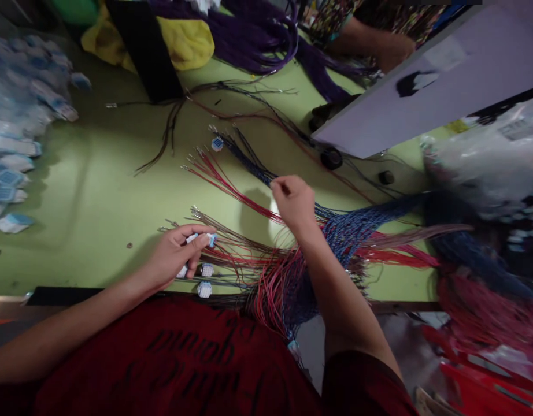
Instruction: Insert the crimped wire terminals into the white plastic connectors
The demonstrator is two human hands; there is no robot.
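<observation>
— Left hand: contents?
— A blue-and-white connector was pinched by thumb and fingers, over the counter, near brown wires.
— Right hand?
— Curled beside red wires and blue wires; whether any was gripped could not be told.

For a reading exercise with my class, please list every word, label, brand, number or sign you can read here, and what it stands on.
"gonna" (probable reading), upside down, on the dark red shirt.
Other shirt lettering: too unclear to read surely.
Pale label on the clear plastic bag: too blurred.
No brand or number is legible.
</observation>
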